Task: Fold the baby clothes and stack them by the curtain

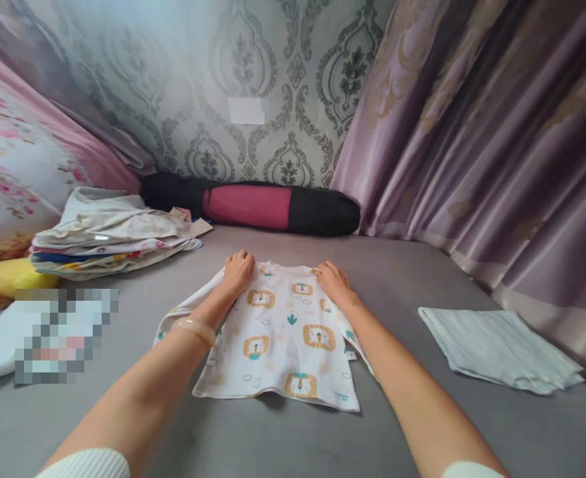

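At 12 o'clock I see a grey wall with curly leaf shapes and a small white plate. Pale light makes it bright near 11 o'clock. Shiny purple curtains with gold leaves hang at 2 o'clock. My camera shows flowery cloth near 10 o'clock and a grey sheet below, toward 6 o'clock.

- Shirt: white, tan lion faces, green leaf sprigs
- Bed: plain grey
- Long bag: black, crimson middle
- Folded cloth: pale grey-green
- Curtain: mauve, gold scrolls
- Wall: pale grey, darker damask motifs
- Bangle: cream
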A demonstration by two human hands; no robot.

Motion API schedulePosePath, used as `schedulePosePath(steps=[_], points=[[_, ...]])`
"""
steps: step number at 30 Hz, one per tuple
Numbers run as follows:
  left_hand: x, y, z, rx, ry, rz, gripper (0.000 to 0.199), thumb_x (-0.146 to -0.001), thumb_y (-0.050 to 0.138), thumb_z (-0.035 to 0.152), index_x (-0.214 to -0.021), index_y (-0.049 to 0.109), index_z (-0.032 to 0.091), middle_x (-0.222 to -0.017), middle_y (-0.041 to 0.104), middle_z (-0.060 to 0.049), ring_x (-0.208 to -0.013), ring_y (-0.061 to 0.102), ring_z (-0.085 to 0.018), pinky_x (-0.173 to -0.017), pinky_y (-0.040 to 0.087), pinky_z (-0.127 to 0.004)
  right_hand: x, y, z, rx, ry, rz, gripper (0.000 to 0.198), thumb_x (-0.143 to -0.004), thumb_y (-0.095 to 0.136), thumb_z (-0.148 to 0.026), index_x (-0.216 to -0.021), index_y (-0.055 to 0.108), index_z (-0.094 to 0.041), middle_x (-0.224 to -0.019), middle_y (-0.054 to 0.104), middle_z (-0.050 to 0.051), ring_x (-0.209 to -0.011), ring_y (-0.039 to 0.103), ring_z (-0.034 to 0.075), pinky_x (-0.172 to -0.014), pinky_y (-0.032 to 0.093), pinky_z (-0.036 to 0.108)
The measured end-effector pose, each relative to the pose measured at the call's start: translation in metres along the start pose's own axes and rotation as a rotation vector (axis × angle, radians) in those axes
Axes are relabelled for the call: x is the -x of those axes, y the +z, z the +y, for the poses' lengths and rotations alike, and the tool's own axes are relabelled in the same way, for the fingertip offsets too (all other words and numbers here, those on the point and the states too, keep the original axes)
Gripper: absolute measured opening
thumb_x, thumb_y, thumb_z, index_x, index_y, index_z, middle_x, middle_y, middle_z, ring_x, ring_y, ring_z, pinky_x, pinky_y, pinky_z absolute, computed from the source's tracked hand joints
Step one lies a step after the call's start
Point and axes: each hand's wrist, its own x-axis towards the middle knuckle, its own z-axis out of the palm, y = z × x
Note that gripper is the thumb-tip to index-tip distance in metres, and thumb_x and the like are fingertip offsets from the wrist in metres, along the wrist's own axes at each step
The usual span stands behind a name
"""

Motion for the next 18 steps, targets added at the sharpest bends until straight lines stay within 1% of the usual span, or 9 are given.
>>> schedulePosePath(steps=[3,5,6,9,11,13,15,18], points=[[0.002,-0.007,0.012,-0.010,0.021,0.000,0.024,-0.091,0.043,0.020,-0.108,0.059,0.018,-0.115,0.057,-0.013,-0.108,0.050,-0.027,-0.090,0.034,-0.041,-0.007,-0.002,-0.001,0.000,-0.085,0.009,0.030,-0.099,0.040,-0.026,-0.122,0.059,-0.022,-0.123,0.060,0.009,-0.116,0.051,0.023,-0.092,0.036,0.032],[0.003,-0.011,0.025,-0.009,0.072,-0.008,0.023,-0.092,0.043,0.022,-0.107,0.060,0.018,-0.116,0.058,-0.013,-0.109,0.050,-0.029,-0.090,0.035,-0.042,-0.011,-0.003,-0.004,0.007,-0.142,0.008,0.031,-0.098,0.042,-0.026,-0.124,0.059,-0.022,-0.125,0.060,0.009,-0.119,0.048,0.024,-0.096,0.033,0.033],[0.004,-0.012,0.032,-0.002,0.106,-0.033,0.023,-0.092,0.042,0.022,-0.104,0.061,0.017,-0.114,0.059,-0.014,-0.107,0.051,-0.029,-0.089,0.036,-0.042,-0.013,-0.003,-0.006,0.011,-0.158,0.001,0.031,-0.098,0.042,-0.026,-0.124,0.059,-0.021,-0.124,0.060,0.009,-0.118,0.048,0.024,-0.097,0.032,0.034],[0.007,-0.010,0.050,0.044,0.226,-0.139,0.025,-0.094,0.038,0.021,-0.099,0.062,0.016,-0.106,0.062,-0.014,-0.100,0.055,-0.027,-0.086,0.040,-0.041,-0.017,-0.001,-0.014,0.026,-0.156,-0.019,0.030,-0.098,0.043,-0.030,-0.121,0.061,-0.021,-0.123,0.060,0.010,-0.118,0.048,0.025,-0.097,0.031,0.036],[0.009,-0.003,0.056,0.092,0.277,-0.161,0.027,-0.095,0.035,0.022,-0.099,0.061,0.014,-0.104,0.062,-0.014,-0.098,0.057,-0.026,-0.088,0.042,-0.039,-0.018,0.002,-0.017,0.034,-0.133,-0.023,0.029,-0.098,0.043,-0.031,-0.118,0.062,-0.020,-0.123,0.060,0.011,-0.117,0.048,0.025,-0.096,0.032,0.036],[0.012,0.005,0.059,0.148,0.293,-0.121,0.029,-0.097,0.034,0.024,-0.106,0.059,0.013,-0.111,0.060,-0.016,-0.104,0.057,-0.025,-0.094,0.043,-0.038,-0.019,0.007,-0.018,0.027,-0.105,-0.007,0.029,-0.099,0.042,-0.030,-0.117,0.061,-0.019,-0.122,0.059,0.012,-0.116,0.049,0.025,-0.095,0.033,0.034],[0.014,0.014,0.058,0.177,0.269,-0.082,0.034,-0.098,0.034,0.030,-0.117,0.055,0.012,-0.125,0.055,-0.018,-0.117,0.053,-0.025,-0.101,0.040,-0.038,-0.019,0.012,-0.018,0.012,-0.078,0.029,0.029,-0.099,0.041,-0.029,-0.117,0.060,-0.017,-0.121,0.059,0.012,-0.115,0.050,0.025,-0.094,0.034,0.033],[0.017,0.023,0.058,0.149,0.200,-0.108,0.047,-0.099,0.031,0.039,-0.133,0.046,0.011,-0.144,0.043,-0.019,-0.136,0.038,-0.029,-0.111,0.030,-0.044,-0.019,0.018,-0.018,-0.014,-0.044,0.075,0.029,-0.099,0.040,-0.029,-0.117,0.058,-0.017,-0.121,0.059,0.012,-0.115,0.050,0.024,-0.095,0.035,0.033]])
